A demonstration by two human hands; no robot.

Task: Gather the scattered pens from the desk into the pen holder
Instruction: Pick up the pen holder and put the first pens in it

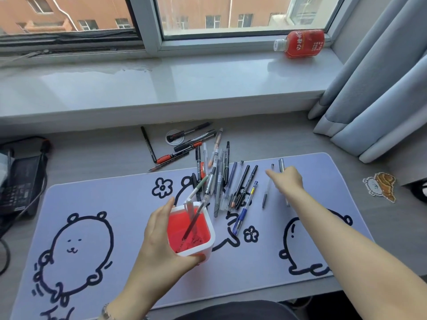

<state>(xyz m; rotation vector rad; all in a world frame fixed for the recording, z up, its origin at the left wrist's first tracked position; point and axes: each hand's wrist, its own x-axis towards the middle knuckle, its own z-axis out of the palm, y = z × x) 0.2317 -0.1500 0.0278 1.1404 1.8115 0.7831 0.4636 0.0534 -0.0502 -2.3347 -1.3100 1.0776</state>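
Observation:
My left hand [159,241] grips the white pen holder [209,244] with a red inside, raised a little over the desk mat [111,204]. Two pens [196,211] stand in it, leaning out toward the far side. Several scattered pens [221,176] lie in a heap at the mat's far edge and on the desk beyond. My right hand [287,180] reaches over the right end of the heap, fingers curled on a grey pen [281,164] whose top sticks out past the knuckles. A thin dark pen [266,190] lies just left of that hand.
A red drink bottle [302,43] lies on the windowsill [161,84]. Blue curtains [379,93] hang at the right. A black device with cables [20,181] sits at the desk's left edge. A sticker [381,185] is on the desk right of the mat.

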